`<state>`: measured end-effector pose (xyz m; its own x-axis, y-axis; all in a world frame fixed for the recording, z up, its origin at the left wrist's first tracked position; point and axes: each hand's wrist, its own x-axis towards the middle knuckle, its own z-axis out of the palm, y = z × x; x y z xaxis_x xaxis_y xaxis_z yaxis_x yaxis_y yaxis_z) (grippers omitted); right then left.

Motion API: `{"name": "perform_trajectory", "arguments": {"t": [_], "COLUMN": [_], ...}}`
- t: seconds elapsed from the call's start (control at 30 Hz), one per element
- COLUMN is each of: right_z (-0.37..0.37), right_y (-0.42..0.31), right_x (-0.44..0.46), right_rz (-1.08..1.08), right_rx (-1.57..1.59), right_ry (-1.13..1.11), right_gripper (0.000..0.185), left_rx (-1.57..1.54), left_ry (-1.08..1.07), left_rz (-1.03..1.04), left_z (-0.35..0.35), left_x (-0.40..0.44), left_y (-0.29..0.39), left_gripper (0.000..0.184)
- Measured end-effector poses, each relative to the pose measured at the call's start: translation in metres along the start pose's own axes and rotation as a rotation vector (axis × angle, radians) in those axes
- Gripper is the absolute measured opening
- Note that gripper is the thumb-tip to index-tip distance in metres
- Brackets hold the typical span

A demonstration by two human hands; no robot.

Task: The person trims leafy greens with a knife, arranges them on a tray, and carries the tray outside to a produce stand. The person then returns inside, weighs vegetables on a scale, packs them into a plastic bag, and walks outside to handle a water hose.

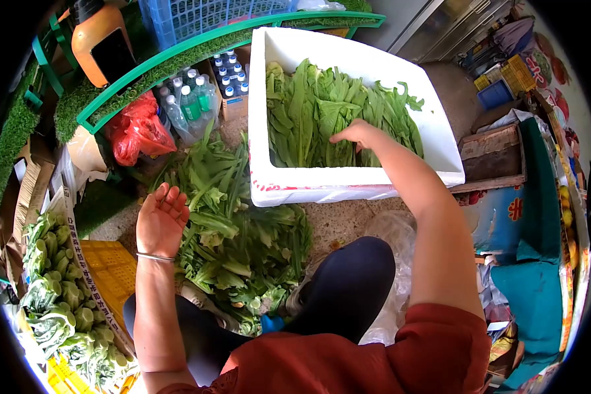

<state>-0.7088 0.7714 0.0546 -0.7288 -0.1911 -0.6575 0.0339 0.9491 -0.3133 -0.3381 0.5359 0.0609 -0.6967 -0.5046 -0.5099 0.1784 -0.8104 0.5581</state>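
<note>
A white foam box stands in front of me, with long green leafy vegetables laid in it. My right hand reaches over the box's near wall and touches the leaves, its fingers partly bent; whether it grips a leaf is not clear. At the left, my left hand is raised palm up with loosely curled fingers and nothing in it. Below and beside it, a heap of loose green leaves lies on the floor between my feet and the box.
Trimmed stem vegetables fill a container at the lower left. Bottles and a red plastic bag sit under a green curved rail. A wooden crate stands right of the box, and clear plastic lies near my knee.
</note>
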Motion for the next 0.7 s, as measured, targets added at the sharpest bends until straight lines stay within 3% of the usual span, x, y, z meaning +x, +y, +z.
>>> {"name": "perform_trajectory", "arguments": {"t": [0.3, 0.37, 0.43, 0.47, 0.5, 0.63, 0.7], "right_z": [-0.022, -0.035, -0.054, -0.053, -0.061, -0.097, -0.099], "right_y": [0.006, 0.011, 0.023, 0.012, 0.022, 0.022, 0.004], "right_x": [-0.013, -0.020, -0.015, -0.055, -0.040, -0.065, -0.114], "right_rz": [-0.081, -0.015, -0.059, -0.120, -0.201, -0.367, -0.537], "right_rx": [0.203, 0.338, 0.465, 0.505, 0.651, 1.065, 1.133], "right_ry": [-0.046, 0.023, -0.070, 0.079, 0.113, -0.130, -0.136], "right_gripper": [0.072, 0.077, 0.076, 0.072, 0.058, 0.055, 0.054], "left_rx": [0.012, 0.000, -0.020, -0.019, -0.017, -0.011, 0.005], "left_ry": [0.006, -0.007, -0.001, -0.005, -0.011, -0.055, -0.082], "left_rz": [0.004, 0.008, 0.020, 0.027, 0.033, 0.022, 0.023], "left_z": [0.003, 0.002, 0.005, 0.006, 0.006, 0.004, 0.005], "left_x": [-0.002, -0.004, -0.008, -0.010, -0.011, -0.015, -0.016], "left_y": [0.002, 0.004, 0.006, 0.007, 0.008, 0.006, 0.004], "left_gripper": [0.015, 0.015, 0.015, 0.016, 0.016, 0.012, 0.014]}}
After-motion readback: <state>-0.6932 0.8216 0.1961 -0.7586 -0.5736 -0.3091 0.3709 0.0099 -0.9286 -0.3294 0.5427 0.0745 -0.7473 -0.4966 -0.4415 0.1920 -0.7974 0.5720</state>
